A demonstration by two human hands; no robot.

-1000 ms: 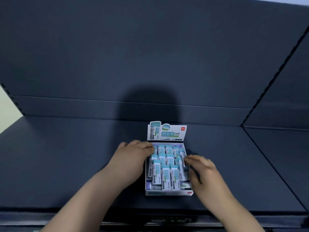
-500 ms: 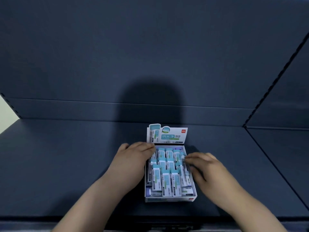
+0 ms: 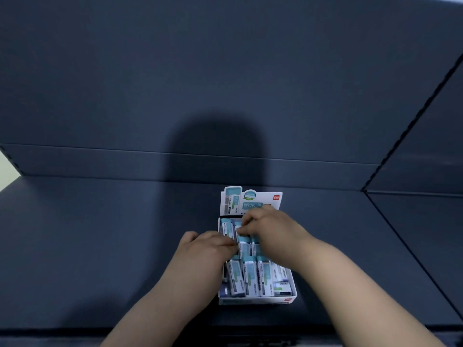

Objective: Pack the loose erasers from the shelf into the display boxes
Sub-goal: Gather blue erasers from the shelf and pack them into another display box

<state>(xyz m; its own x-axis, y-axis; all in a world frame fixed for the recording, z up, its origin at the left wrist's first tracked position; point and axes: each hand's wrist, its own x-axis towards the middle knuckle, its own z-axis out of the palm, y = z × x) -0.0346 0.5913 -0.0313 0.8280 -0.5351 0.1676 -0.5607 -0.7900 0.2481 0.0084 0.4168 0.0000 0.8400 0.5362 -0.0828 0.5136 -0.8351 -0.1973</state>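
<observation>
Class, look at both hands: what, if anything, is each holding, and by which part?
Unclear: left hand and right hand touch erasers in the display box; blur hides any grip.

Dark back panel [image 3: 100, 71], broad shadow [image 3: 215, 151]

Single wide-angle view from a camera worn on the person's head, facing forward and down onto a dark shelf [image 3: 100, 246], whose back panel [image 3: 225, 71] fills the upper frame. It sits close: left hand [image 3: 200, 249] and right hand [image 3: 270, 229] reach in from the bottom edge over a display box [image 3: 255, 300] near the shelf's front edge
</observation>
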